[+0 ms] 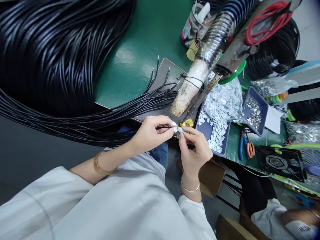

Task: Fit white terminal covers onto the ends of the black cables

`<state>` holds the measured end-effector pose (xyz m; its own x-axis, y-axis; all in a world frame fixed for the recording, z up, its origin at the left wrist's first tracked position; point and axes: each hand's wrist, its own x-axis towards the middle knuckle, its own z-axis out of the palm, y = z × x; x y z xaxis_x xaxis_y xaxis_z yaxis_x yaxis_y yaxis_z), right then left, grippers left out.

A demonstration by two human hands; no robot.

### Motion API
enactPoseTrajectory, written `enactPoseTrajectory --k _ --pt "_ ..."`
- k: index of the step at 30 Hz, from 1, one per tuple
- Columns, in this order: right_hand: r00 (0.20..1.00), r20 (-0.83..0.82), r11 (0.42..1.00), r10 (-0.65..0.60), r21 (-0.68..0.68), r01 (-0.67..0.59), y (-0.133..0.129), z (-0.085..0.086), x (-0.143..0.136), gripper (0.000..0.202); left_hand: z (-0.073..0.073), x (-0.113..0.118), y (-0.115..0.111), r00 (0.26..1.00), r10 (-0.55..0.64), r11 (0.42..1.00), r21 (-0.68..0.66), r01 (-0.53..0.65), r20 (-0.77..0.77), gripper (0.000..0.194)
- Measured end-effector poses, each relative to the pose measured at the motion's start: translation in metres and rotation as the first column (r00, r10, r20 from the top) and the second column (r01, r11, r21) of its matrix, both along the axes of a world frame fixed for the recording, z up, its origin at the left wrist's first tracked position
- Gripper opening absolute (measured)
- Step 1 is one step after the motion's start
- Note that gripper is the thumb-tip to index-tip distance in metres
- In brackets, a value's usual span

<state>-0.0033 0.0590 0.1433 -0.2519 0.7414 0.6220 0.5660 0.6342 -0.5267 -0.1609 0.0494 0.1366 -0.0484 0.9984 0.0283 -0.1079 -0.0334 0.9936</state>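
My left hand [152, 133] is closed in a pinch on the end of a black cable [163, 127] at the table's front edge. Facing it, my right hand [195, 150] pinches a small pale piece [179, 129], which meets the cable's tip. Just behind the fingertips lies a yellow item [187, 123]. To the left, a bundle of black cables [120, 110] runs over a dark board [160, 80], some with bare ends. Right of my hands, a tray [225, 146] holds many small pale pieces [216, 133].
A wrapped duct [190, 83] and metal rod tool [205, 93] slant down above the board. Black cable heaps [50, 50] fill the left. At right are a metal-parts tray [263, 121], pliers [250, 149], a black fan [277, 162] and another person's arm [300, 216].
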Motion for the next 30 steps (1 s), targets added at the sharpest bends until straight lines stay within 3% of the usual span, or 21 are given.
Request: enactPoseTrajectory --k 3,5,11,13,19,24,30 --pt "0.994 -0.111 0.982 0.011 -0.188 -0.032 0.0 -0.0005 0.0007 0.012 -0.0034 0.0004 -0.0023 0.999 0.009 0.998 0.068 -0.006 -0.042 0.011" --pt "0.99 -0.144 0.971 0.003 -0.236 -0.037 0.0 -0.0003 0.0009 0.01 -0.006 0.0008 -0.0041 0.998 0.013 0.996 0.093 -0.007 -0.061 0.012" --pt "0.992 -0.125 0.982 -0.004 -0.186 -0.019 0.0001 0.0003 0.0023 0.013 -0.0065 0.0002 -0.0058 0.992 0.043 0.988 0.152 -0.025 -0.117 0.009" --pt "0.994 -0.109 0.984 0.006 -0.178 -0.026 0.0012 0.0 0.0037 0.013 -0.0045 -0.0001 -0.005 0.995 0.025 0.992 0.124 -0.012 -0.1 0.009" --pt "0.999 0.048 0.998 0.025 0.05 -0.027 0.0035 -0.0021 0.0059 0.018 -0.0022 0.0026 -0.0026 0.999 -0.012 1.0 0.011 0.011 0.046 0.008" --pt "0.999 0.041 0.999 0.014 0.039 -0.015 0.0021 -0.0039 0.0045 0.017 -0.0033 0.005 -0.0041 0.994 0.02 0.999 -0.035 -0.016 0.104 0.008" --pt "0.991 0.135 0.985 0.009 0.17 -0.033 0.0009 -0.0057 0.0056 0.021 0.0012 0.0029 -0.0003 0.991 0.02 0.998 -0.06 -0.012 0.131 0.003"
